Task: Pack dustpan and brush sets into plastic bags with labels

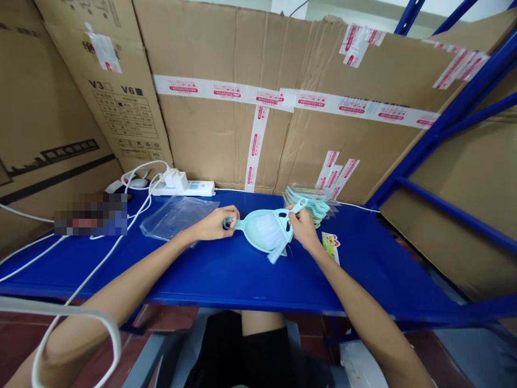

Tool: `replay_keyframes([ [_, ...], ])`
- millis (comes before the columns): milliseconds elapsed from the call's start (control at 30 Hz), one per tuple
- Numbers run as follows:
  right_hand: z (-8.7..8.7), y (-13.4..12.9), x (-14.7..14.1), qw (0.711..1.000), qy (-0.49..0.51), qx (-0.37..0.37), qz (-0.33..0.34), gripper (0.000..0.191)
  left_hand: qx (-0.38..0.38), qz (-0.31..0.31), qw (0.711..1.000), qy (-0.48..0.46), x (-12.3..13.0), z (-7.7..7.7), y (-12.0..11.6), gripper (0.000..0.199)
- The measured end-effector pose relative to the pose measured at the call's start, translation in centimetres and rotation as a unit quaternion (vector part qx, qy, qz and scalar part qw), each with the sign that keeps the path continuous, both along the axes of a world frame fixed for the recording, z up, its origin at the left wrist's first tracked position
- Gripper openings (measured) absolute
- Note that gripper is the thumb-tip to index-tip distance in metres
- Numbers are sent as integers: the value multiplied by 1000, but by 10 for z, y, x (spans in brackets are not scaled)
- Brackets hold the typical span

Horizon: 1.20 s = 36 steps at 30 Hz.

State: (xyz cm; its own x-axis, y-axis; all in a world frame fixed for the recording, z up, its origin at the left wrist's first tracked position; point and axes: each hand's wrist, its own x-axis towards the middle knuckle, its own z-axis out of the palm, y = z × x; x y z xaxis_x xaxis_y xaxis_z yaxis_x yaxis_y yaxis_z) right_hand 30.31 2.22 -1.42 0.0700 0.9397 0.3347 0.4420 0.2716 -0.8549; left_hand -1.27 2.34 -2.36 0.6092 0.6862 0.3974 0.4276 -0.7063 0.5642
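Observation:
Over the blue table, my left hand (221,222) is closed round the handle of a light blue dustpan (251,230). A small hand brush (269,233) with pale bristles lies across the dustpan's pan, its bristles pointing left and down past the rim. My right hand (302,225) grips the brush near its handle, which sticks out up and to the right. Behind my right hand sits a stack of bagged light blue and green pieces (309,198). A printed card (331,246) lies just right of my right wrist.
Clear plastic bags (175,216) lie flat left of my left hand. A white power strip (201,188) with plugs stands against the cardboard wall (218,137). White cables (117,245) run across the left side. A blue metal frame (436,129) rises at the right.

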Motion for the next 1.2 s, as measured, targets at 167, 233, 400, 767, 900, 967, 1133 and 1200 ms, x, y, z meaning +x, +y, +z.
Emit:
replay_keyframes([
  [167, 14, -1, 9, 986, -155, 54, -39, 20, 4, -13, 1000, -1, 0, 0, 2, 13],
  [233, 18, -4, 12, 979, -187, 62, -48, 23, 5, -20, 1000, -5, 0, 0, 2, 13],
  [400, 26, -1, 29, 955, -266, 84, -105, 34, 15, -29, 999, -13, -1, 3, 1, 13],
  [767, 27, -29, 17, 837, -405, 357, -92, 29, 1, -42, 999, -2, -6, 4, 3, 15],
  [900, 23, -46, -2, 712, -542, 445, 23, 26, -4, -35, 999, 1, -5, 7, 0, 14],
  [967, 21, -52, -10, 667, -574, 470, 69, 24, -3, -32, 999, 11, -6, 9, 0, 13],
  [1133, 17, -60, -21, 619, -581, 518, 104, 26, 42, 35, 994, 93, -19, 8, 8, 17],
  [1200, 11, -60, -24, 631, -599, 482, 98, 30, 59, 68, 989, 120, -24, 5, 11, 18],
])
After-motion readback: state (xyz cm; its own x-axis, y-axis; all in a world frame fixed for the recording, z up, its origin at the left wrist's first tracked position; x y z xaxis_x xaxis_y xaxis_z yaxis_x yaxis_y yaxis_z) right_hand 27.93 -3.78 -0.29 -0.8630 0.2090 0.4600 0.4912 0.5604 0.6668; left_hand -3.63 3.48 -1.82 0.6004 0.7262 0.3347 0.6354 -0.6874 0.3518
